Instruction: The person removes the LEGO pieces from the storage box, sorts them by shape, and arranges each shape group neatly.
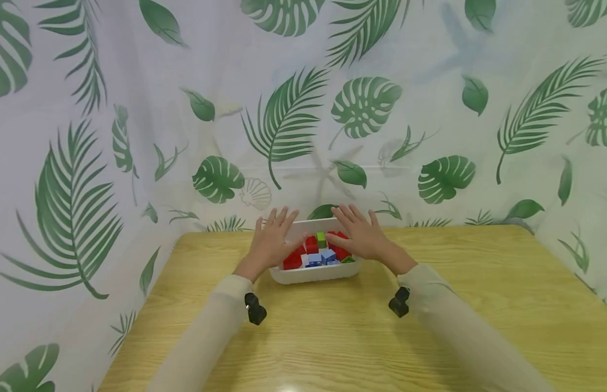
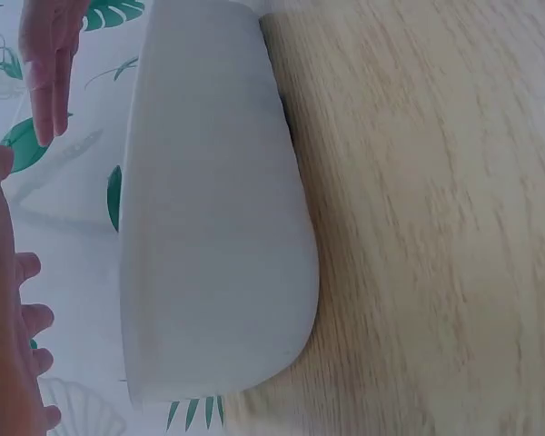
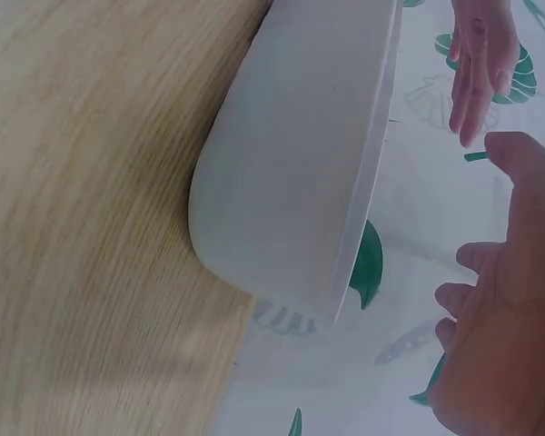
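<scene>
A white bin [image 1: 313,275] stands at the far side of the table, holding several red blocks [image 1: 292,262], blue blocks [image 1: 315,259] and a lime green block [image 1: 321,240]. Above its left end hovers my left hand [image 1: 272,243], fingers spread and holding nothing. Over the right end my right hand [image 1: 363,236] is held the same way, with straight fingers. Both wrist views show the bin's outer wall [image 2: 218,209] from the side, and the hands stay above the rim, apart from it. Parts of the bin's contents are hidden under the hands.
The wooden table [image 1: 323,337] reaches toward me from the bin. Directly behind it hangs a white cloth [image 1: 303,179] printed with green leaves, and the same cloth covers the left and right sides. A small black camera [image 1: 255,309] sits on each wrist.
</scene>
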Demonstrator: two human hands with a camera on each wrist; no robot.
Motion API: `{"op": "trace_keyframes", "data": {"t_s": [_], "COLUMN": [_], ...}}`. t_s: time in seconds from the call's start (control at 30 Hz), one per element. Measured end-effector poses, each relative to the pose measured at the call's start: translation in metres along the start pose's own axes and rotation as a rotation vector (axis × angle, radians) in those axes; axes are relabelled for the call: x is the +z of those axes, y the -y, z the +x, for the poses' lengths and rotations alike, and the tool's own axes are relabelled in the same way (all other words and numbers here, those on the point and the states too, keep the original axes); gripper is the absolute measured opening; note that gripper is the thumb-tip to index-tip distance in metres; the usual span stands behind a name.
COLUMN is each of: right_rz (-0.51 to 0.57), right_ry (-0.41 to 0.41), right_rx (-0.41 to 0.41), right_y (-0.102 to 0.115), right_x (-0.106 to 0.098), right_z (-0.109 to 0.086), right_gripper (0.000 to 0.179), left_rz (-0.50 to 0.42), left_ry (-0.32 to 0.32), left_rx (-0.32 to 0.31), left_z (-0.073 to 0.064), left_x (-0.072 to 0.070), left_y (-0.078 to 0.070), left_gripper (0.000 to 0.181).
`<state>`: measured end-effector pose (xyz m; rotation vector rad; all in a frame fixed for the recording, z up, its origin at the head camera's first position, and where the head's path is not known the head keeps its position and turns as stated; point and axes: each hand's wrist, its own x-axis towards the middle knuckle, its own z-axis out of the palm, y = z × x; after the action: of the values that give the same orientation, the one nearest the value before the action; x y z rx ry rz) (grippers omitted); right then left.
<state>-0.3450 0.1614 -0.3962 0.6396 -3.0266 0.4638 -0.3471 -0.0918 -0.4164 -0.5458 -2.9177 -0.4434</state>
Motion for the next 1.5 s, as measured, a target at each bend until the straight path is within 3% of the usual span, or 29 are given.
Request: {"op": "trace_keyframes", "data": {"t_s": [0.1, 0.27, 0.43, 0.6, 0.7, 0.93, 1.1, 1.23, 1.5], "right_rz": [0.009, 0.069, 0.237, 0.395, 0.505, 0.834, 0.996, 1.08, 1.132], "right_ry": [0.01, 0.014, 0.015, 0.064, 0.087, 0.149, 0.178, 0.175, 0.164], "right_rx": [0.0, 0.015, 0.048, 0.112, 0.161, 0.246, 0.295, 0.334, 0.311], "right_y": [-0.002, -0.013, -0.028, -0.047, -0.056, -0.07, -0.076, -0.08, -0.08], "right_x": [-0.003, -0.008, -0.011, -0.01, -0.009, -0.006, 0.0, 0.004, 0.01], "right_z": [0.001, -0.001, -0.007, -0.01, -0.009, -0.011, -0.012, -0.011, -0.012], "right_gripper": [0.082, 0.076, 0.066, 0.064, 0.061, 0.056, 0.053, 0.054, 0.053], "left_rz": [-0.077, -0.293, -0.558, -0.792, -0.906, -1.158, -1.223, -1.262, -1.324], "left_ry": [0.011, -0.009, -0.017, 0.036, 0.076, 0.158, 0.19, 0.2, 0.19], "left_rx": [-0.041, -0.128, -0.24, -0.389, -0.442, -0.464, -0.46, -0.447, -0.416], "left_z": [-0.002, -0.003, -0.005, -0.011, -0.016, -0.027, -0.03, -0.031, -0.032], "left_x": [-0.004, -0.007, -0.011, -0.015, -0.017, -0.013, -0.008, -0.004, 0.002], "left_y": [0.003, 0.014, 0.031, 0.051, 0.062, 0.079, 0.085, 0.087, 0.086], "left_gripper": [0.071, 0.064, 0.065, 0.066, 0.067, 0.065, 0.065, 0.064, 0.056]}}
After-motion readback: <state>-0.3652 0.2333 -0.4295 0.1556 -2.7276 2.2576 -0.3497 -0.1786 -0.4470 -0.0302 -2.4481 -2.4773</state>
